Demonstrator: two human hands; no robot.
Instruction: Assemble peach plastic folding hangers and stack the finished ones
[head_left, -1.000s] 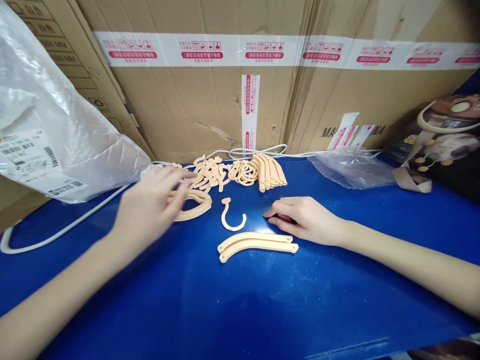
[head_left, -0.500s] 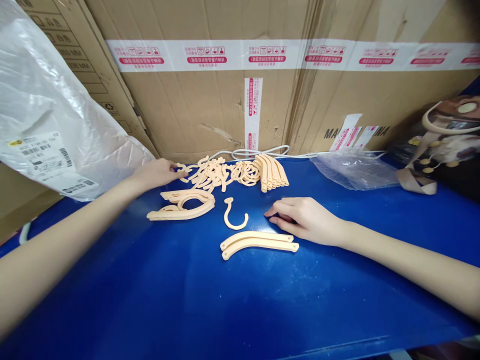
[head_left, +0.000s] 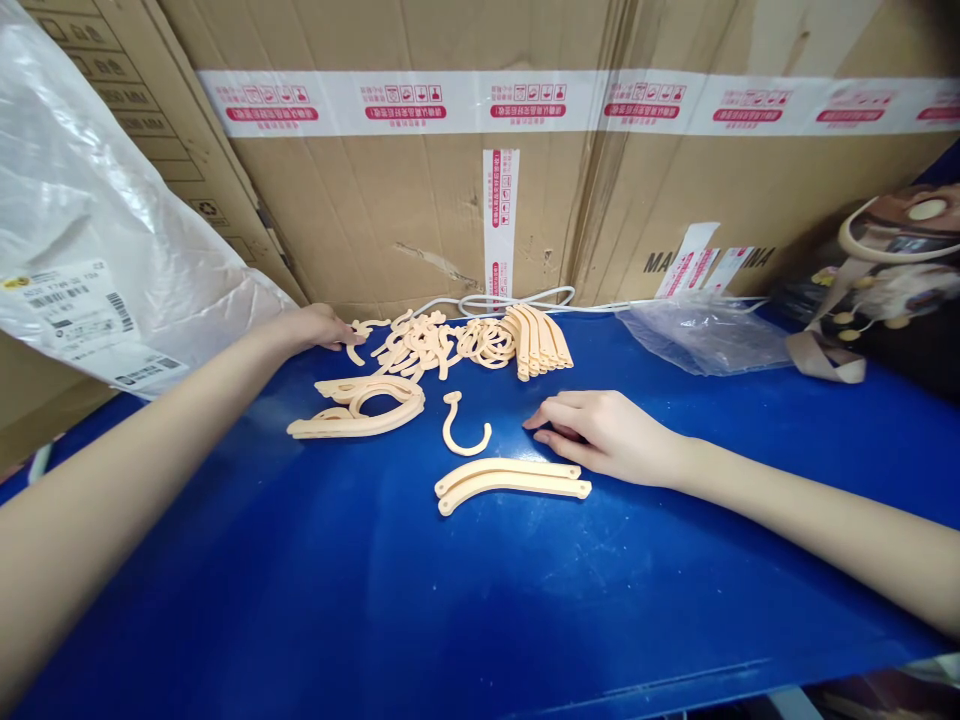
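My left hand (head_left: 319, 328) reaches to the left end of a pile of small cream plastic hanger parts (head_left: 420, 345). Its fingers are closed together beside a thin curved part (head_left: 355, 353); what lies under them is hidden. My right hand (head_left: 600, 432) rests on the table, fingers loosely bent, thumb and forefinger a little apart, holding nothing visible. Left of it lies a single hanger hook (head_left: 466, 430). Below the hook are two curved hanger arms (head_left: 514, 480), side by side. A folded, assembled hanger (head_left: 360, 410) lies between the hook and my left forearm.
A stack of hanger arms (head_left: 536, 343) stands at the pile's right. Behind runs a white cable (head_left: 517, 300) before cardboard boxes (head_left: 405, 200). A clear plastic bag (head_left: 697, 335) and a dark bag (head_left: 892, 270) are right. A wrapped parcel (head_left: 127, 220) leans left over the blue table (head_left: 337, 580).
My left hand has drawn slightly left at the pile's edge, and the thin parts by its fingertips now show more. My right hand stays put. The whole view has shifted a little.
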